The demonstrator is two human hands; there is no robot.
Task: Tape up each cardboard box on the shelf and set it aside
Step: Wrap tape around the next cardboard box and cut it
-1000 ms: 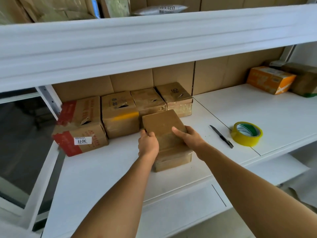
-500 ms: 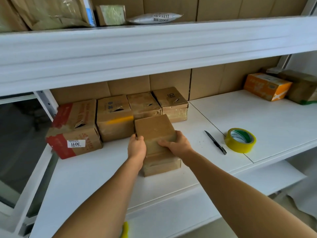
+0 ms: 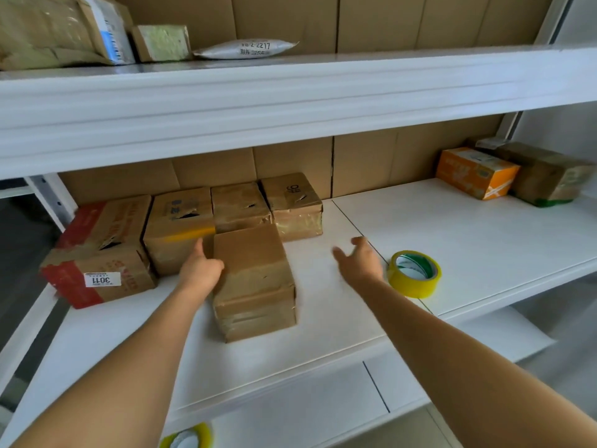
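A plain brown cardboard box (image 3: 255, 270) stands on the white shelf (image 3: 452, 237), in front of a row of taped boxes. My left hand (image 3: 202, 270) lies flat against the box's left side with the thumb up, not gripping it. My right hand (image 3: 358, 260) hovers open to the right of the box, apart from it, fingers spread, just left of a yellow tape roll (image 3: 414, 273) lying flat on the shelf. The box's near face shows wrinkled clear tape.
Behind stand a red-and-brown box labelled 3011 (image 3: 100, 250) and three brown boxes (image 3: 240, 205) against the cardboard back wall. An orange box (image 3: 475, 171) and a brown box (image 3: 549, 176) sit far right. A second tape roll (image 3: 187, 438) shows at the bottom edge. The upper shelf overhangs.
My right hand has let go of the box and moved right toward the tape roll. The left hand has slid to the box's left side. The dark pen-like tool is now hidden.
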